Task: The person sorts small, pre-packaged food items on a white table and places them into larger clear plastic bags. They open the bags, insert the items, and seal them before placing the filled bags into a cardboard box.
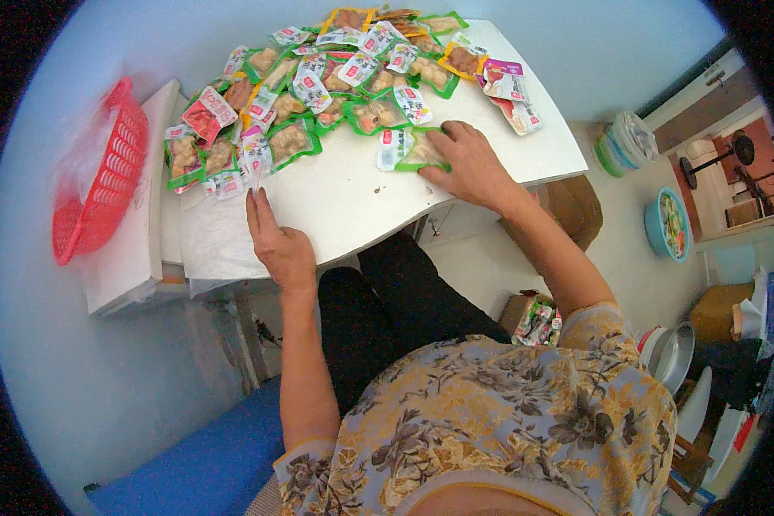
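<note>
My right hand [467,161] rests over the right end of a green-edged snack packet [409,149] lying flat near the front of the white table [335,206]. My left hand [277,242] has its fingers stretched forward, fingertips at the lower edge of a small clear and white packet [255,155]; whether it grips anything I cannot tell. Behind both hands spreads a heap of sealed snack packets [361,71], mostly green-edged, some yellow-edged. A red packet [210,113] lies on the heap's left side. Two purple, red and white packets [513,97] overlap at the right.
A red plastic basket [106,187] with clear film leans at the left. Clear plastic sheeting [222,238] covers the table's front left corner. On the floor at right stand a lidded tub [625,143], a blue basin [667,226] of packets, and cardboard boxes [571,209].
</note>
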Tool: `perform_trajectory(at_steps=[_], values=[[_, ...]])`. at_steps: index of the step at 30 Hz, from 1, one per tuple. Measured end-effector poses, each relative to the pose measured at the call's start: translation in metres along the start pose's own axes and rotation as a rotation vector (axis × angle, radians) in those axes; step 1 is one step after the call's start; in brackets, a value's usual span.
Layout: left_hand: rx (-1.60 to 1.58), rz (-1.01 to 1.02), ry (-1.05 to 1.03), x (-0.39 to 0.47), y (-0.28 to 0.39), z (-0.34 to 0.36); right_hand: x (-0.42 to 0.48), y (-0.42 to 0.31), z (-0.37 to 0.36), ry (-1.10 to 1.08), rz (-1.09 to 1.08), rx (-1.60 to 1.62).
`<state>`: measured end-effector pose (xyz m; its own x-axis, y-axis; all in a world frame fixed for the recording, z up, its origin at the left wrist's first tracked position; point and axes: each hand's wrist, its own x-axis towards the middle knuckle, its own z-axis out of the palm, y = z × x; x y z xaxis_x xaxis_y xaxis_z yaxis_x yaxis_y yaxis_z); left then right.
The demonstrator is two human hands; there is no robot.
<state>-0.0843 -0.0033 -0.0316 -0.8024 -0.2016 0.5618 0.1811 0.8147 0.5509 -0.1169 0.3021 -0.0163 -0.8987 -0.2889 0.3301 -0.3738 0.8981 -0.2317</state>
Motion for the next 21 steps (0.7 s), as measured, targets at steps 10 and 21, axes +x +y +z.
perform_trajectory(at_steps=[10,21], values=[[0.016,0.024,0.052,-0.001,0.000,0.004,-0.003,-0.014,-0.034,0.015,-0.140,0.119],[-0.004,0.030,0.058,-0.002,-0.005,0.005,0.017,0.011,-0.030,0.504,-0.005,0.039]])
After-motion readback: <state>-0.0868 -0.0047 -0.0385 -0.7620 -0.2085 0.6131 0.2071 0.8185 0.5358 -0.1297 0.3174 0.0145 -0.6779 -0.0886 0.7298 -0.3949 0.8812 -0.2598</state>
